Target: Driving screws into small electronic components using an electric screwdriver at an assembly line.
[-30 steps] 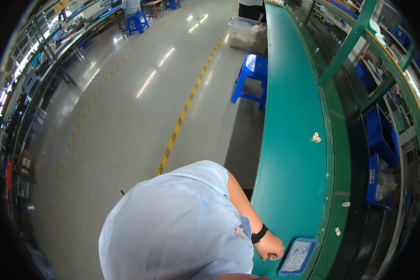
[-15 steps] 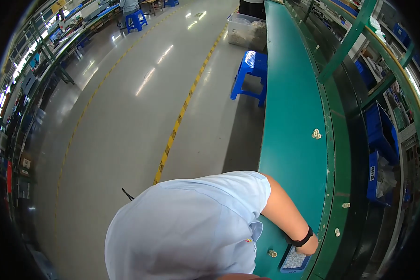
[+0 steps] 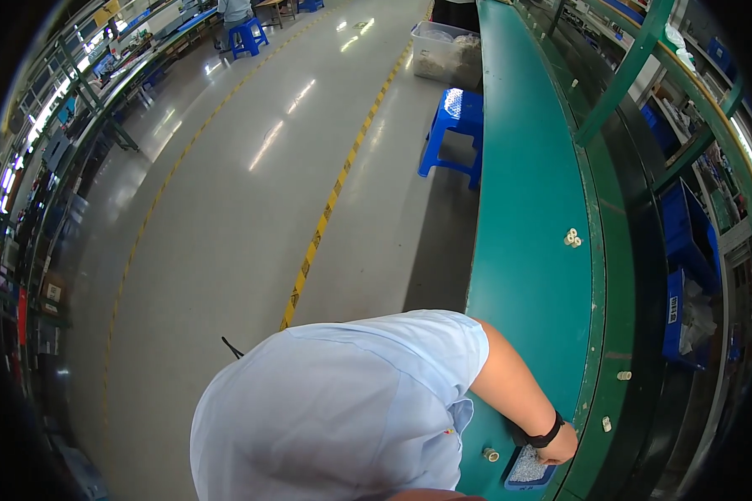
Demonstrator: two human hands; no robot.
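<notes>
My left hand (image 3: pixel 558 444), with a black band at its wrist, is bent down over a small blue tray (image 3: pixel 507 482) at the lower right. Many tiny whitish pieces (image 3: pixel 528 468) fill the tray. The fingers are drawn together and point down at the pieces; whatever is between them is too small to make out. Left of the tray a cream ring-shaped part (image 3: pixel 491 455) lies on the green bench (image 3: pixel 530 275). My right hand is out of the picture.
Several cream cylindrical parts (image 3: pixel 573 238) sit together farther up the bench. Single ones (image 3: pixel 624 376) lie along the dark green strip at right. Blue bins (image 3: pixel 688 321) stand beyond, near a green post (image 3: pixel 627 75). A blue stool (image 3: pixel 454 134) and a clear tub (image 3: pixel 444 54) stand left of the bench.
My left hand has shifted slightly and turned, so more of the fingers shows over the tray. The whole view has moved a little; the parts on the bench lie as before.
</notes>
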